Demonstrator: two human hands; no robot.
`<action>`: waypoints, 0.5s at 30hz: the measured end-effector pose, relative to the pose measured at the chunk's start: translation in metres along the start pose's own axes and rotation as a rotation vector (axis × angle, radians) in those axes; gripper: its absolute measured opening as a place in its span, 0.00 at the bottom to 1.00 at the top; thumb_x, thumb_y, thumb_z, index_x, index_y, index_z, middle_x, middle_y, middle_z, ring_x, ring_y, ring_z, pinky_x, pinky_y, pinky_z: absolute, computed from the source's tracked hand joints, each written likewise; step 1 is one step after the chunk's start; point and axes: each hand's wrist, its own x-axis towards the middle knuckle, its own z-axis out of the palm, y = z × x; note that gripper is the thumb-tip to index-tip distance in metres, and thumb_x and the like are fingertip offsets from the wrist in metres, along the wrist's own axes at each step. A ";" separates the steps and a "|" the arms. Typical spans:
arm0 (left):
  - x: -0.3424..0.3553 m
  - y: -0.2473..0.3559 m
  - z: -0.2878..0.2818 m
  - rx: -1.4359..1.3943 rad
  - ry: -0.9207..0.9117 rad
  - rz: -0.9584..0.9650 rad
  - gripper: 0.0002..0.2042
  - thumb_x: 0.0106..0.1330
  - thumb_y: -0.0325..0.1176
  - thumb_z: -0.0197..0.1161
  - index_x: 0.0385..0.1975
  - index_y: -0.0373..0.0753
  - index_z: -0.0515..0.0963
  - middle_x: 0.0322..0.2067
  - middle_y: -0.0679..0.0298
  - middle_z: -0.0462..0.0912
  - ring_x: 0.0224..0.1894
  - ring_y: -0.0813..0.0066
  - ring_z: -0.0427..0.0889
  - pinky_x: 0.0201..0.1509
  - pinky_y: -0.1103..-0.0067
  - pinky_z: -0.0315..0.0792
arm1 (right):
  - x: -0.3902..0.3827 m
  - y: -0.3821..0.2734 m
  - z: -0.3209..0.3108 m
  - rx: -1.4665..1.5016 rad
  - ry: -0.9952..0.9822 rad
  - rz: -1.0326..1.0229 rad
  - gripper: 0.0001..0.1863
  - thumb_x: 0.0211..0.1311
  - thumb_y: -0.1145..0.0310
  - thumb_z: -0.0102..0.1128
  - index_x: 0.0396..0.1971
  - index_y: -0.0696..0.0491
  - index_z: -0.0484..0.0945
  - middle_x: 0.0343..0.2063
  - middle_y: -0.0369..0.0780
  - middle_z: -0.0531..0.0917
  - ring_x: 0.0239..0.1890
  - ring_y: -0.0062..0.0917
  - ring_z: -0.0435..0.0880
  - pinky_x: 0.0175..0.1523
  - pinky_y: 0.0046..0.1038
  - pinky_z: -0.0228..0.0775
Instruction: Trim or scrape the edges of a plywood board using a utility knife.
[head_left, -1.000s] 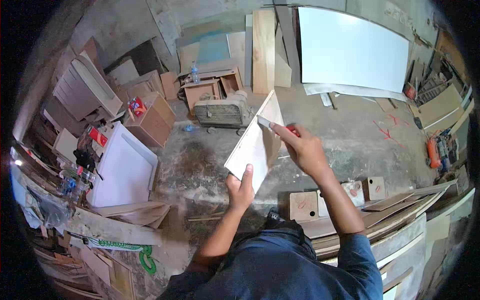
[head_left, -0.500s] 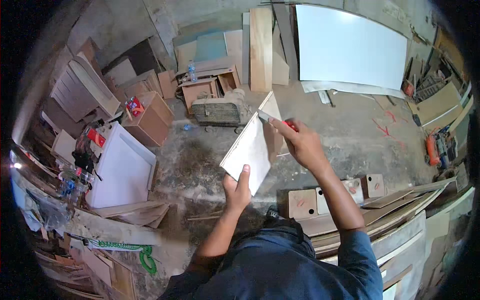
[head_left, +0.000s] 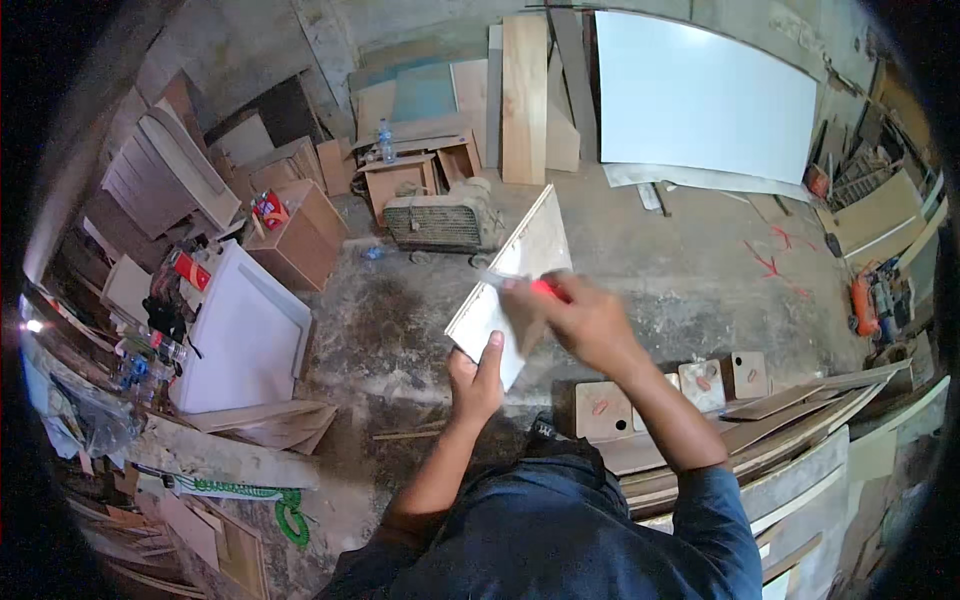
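A flat white board with a thin, light-brown edge is held up at a slant in front of me. My left hand grips its lower end, thumb on the white face and fingers behind. In my right hand is a red-handled blade tool, its flat grey blade lying across the board's long left edge, about midway along. Motion smears the blade and the right fingers, so the tool's exact kind does not show.
A dusty air compressor stands on the floor ahead. White panel and brown box are at left; a large white sheet leans at the back. Nearby on the right lie stacked boards and a green coiled hose is lower left.
My right hand has drawn the red-handled blade down along the board's edge, toward my left hand. The left hand and the board have barely moved.
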 end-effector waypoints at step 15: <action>-0.002 -0.011 -0.001 -0.171 0.008 -0.020 0.13 0.69 0.29 0.57 0.50 0.30 0.74 0.42 0.63 0.81 0.43 0.78 0.76 0.49 0.77 0.71 | 0.000 -0.014 0.017 -0.029 -0.048 -0.214 0.32 0.52 0.72 0.60 0.59 0.32 0.75 0.40 0.41 0.82 0.34 0.34 0.84 0.35 0.31 0.77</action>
